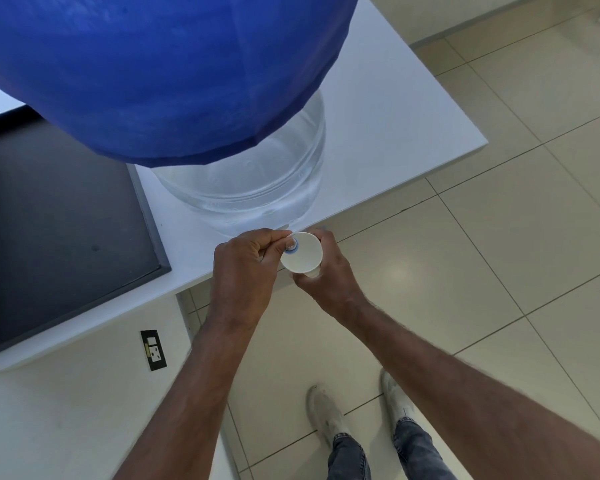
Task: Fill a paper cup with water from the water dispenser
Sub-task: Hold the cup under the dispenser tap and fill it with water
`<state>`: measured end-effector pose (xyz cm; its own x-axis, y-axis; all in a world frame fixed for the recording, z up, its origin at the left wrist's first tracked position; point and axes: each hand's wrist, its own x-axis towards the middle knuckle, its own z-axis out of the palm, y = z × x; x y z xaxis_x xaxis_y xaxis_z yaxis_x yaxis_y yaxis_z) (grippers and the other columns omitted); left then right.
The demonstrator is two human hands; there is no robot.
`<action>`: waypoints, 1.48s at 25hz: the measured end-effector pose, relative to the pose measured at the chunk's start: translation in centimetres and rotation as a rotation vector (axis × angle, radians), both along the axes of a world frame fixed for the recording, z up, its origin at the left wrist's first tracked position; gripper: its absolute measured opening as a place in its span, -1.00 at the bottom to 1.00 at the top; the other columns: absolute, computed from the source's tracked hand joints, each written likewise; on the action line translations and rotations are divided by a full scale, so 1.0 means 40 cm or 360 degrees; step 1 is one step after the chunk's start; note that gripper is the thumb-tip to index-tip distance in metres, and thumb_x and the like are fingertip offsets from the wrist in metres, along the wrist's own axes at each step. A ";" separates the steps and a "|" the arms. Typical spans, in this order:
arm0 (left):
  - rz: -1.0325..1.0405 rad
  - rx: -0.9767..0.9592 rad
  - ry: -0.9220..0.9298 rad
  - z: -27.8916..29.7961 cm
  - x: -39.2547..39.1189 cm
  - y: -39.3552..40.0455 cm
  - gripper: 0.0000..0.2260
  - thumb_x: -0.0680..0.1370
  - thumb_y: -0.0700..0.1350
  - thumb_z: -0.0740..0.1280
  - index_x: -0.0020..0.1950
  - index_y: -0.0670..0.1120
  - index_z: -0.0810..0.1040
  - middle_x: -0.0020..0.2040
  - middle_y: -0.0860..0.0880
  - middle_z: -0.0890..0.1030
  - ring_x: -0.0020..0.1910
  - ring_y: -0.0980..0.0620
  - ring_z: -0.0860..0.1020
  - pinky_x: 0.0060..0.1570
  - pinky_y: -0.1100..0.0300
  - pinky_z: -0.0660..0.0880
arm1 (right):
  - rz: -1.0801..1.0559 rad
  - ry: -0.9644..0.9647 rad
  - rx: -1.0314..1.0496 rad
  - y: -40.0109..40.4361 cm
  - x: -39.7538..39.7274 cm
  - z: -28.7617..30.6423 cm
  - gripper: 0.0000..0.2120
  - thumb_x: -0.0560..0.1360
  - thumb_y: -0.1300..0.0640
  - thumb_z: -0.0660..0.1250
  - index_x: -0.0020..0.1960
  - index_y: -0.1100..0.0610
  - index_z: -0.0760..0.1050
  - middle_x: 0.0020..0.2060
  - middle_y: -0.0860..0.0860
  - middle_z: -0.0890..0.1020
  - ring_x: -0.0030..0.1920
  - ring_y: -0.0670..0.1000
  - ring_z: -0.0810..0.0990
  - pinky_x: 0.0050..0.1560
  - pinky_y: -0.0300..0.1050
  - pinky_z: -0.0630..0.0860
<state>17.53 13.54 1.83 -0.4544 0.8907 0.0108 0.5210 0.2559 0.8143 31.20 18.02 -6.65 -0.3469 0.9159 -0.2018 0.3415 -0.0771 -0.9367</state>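
A big clear water jar (257, 181) under a blue cover (160, 71) stands near the front edge of a white counter (413, 109). Its small tap (292, 247), white with a blue ring, juts out past the edge. My left hand (246, 268) pinches the tap with thumb and fingers. My right hand (329, 275) holds a white paper cup (303, 256) upright directly under the tap, with the tap's tip over the cup's open mouth. The cup's inside looks white; I cannot tell how much water is in it.
A black panel (59, 237) is set into the counter to the left. Below the counter, a black wall socket (153, 349) sits on the white front. Beige tiled floor (499, 271) lies to the right, with my two shoes (357, 407) under me.
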 end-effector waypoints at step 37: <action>-0.0476 0.0210 0.0966 -0.039 0.030 -0.058 -0.85 0.50 -0.26 0.52 0.06 -0.17 0.71 0.10 -0.12 0.67 0.15 -0.10 0.56 0.15 0.01 0.60 | -0.0011 -0.0027 0.0053 -0.006 0.012 -0.012 -0.41 0.41 0.17 0.60 0.22 -0.22 0.35 0.11 -0.09 0.62 0.05 -0.10 0.61 -0.08 -0.40 0.51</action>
<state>18.73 11.20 0.26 -0.0683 0.9506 0.3029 0.9275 -0.0514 0.3703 31.67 17.79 -7.14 -0.3373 0.9247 -0.1768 0.3569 -0.0482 -0.9329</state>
